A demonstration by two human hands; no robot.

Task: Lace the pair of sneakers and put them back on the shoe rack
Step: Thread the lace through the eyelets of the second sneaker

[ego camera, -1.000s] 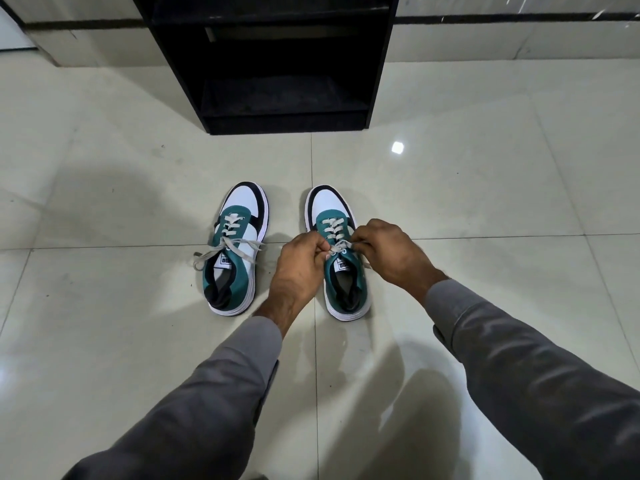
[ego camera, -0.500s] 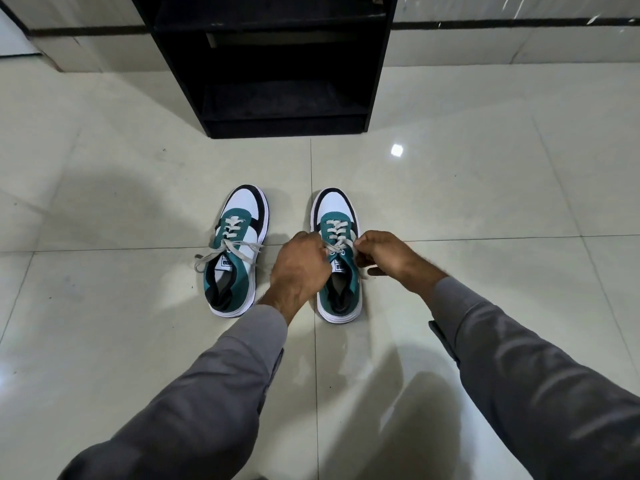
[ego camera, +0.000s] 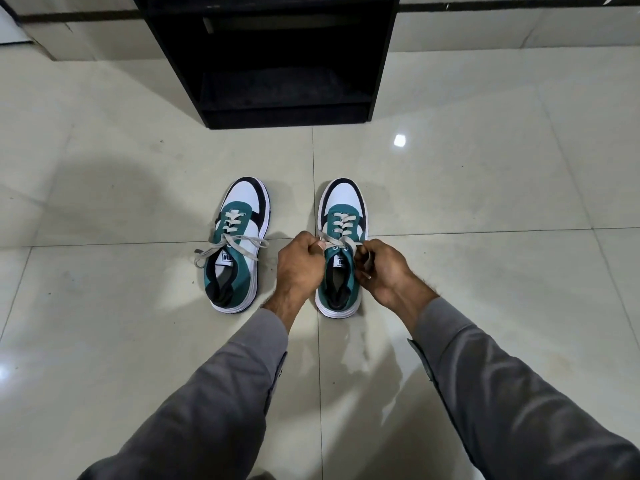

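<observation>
Tiled floor (ego camera: pixel 104 341) filled view, black shoe rack (ego camera: pixel 273 64) stood at far edge, shelves open toward camera. Two teal, white and black sneakers sat side by side on floor short of rack, toes toward it. Left sneaker (ego camera: pixel 239 247) laced, loose ends splayed across tongue. Right sneaker (ego camera: pixel 341 251) between both hands. Left hand (ego camera: pixel 299 263), fingers curled, pinched one end of lace (ego camera: pixel 341 242); right hand (ego camera: pixel 384 268) pinched other end, curled tight. Grey sleeves (ego camera: pixel 207 403) covered both forearms.
</observation>
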